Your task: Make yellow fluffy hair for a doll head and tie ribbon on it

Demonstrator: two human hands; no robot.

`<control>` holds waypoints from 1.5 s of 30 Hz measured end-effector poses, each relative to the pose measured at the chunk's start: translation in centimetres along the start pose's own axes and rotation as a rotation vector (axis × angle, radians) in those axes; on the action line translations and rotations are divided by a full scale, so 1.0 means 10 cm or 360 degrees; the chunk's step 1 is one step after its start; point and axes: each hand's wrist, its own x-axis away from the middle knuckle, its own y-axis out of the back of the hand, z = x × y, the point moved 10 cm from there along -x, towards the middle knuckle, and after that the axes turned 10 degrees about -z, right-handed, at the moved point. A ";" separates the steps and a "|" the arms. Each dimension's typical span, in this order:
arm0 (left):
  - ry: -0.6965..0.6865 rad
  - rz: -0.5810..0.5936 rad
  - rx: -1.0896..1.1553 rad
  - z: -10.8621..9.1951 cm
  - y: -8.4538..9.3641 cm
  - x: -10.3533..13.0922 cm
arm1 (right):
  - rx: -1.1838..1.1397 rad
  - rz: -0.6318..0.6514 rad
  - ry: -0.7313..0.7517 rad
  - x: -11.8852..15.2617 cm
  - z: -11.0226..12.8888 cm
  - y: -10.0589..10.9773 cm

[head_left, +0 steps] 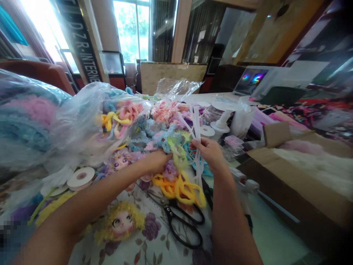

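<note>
By the near edge of the flowery cloth-topped worktop: black-handled metal scissors. Further in, left hand's in the fluffy pastel yarn pile, can't tell its grip. Toward the right edge, right hand pinches long flat white plastic-looking strips. Looks like a picking-through step; next move probably needs that pinch kept firm.

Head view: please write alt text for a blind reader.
A person's right hand holds white strips upright; the left hand is at a colourful, fluffy pile. Nearer lie black-handled scissors and a yellow-haired doll face on floral cloth.
</note>
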 end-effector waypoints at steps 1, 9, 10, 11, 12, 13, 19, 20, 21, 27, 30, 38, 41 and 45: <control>-0.0035 0.0050 -0.0016 -0.04 -0.03 0.01 | -0.0004 0.0013 0.0014 0.01 0.01 -0.02; 0.0056 0.0201 -0.0202 -0.01 0.19 -0.02 | 0.0848 0.0223 0.0443 0.08 0.05 -0.37; 0.0056 0.0246 -0.0197 -0.01 0.23 0.01 | 0.0966 0.0265 0.0446 0.09 0.02 -0.39; 0.0046 0.0309 -0.0184 -0.02 0.27 0.05 | 0.1031 0.0296 0.0442 0.10 0.01 -0.40; 0.0042 0.0374 -0.0172 -0.04 0.33 0.11 | 0.1057 0.0310 0.0433 0.11 0.01 -0.40; 0.0047 0.0434 -0.0160 -0.06 0.40 0.17 | 0.1056 0.0307 0.0417 0.11 0.01 -0.38; 0.0219 0.0325 -0.0190 -0.14 0.89 0.39 | 0.1002 0.0283 0.0365 0.09 0.03 -0.33; 0.0196 0.0247 -0.0205 -0.17 0.89 0.39 | 0.0995 0.0275 0.0400 0.09 0.05 -0.33; 0.0153 0.0174 -0.0216 -0.19 0.85 0.38 | 0.0984 0.0265 0.0441 0.10 0.08 -0.34; -0.0043 0.0223 -0.0167 -0.08 0.30 0.35 | 0.0868 0.0178 0.0624 0.18 0.39 -0.24; -0.0072 -0.0074 -0.0033 -0.11 0.73 0.37 | 0.0746 0.0134 0.0608 0.22 0.51 -0.17; 0.0231 -0.0835 0.0049 0.17 2.31 1.34 | 0.0439 0.0302 0.0779 0.58 0.86 -0.55; 0.0483 -0.1049 -0.0118 0.54 2.67 1.90 | 0.0402 0.0499 0.0876 0.82 1.03 -0.86; 0.0858 -0.1430 -0.0198 1.06 3.07 2.65 | 0.0456 0.0773 0.1112 1.16 1.35 -1.35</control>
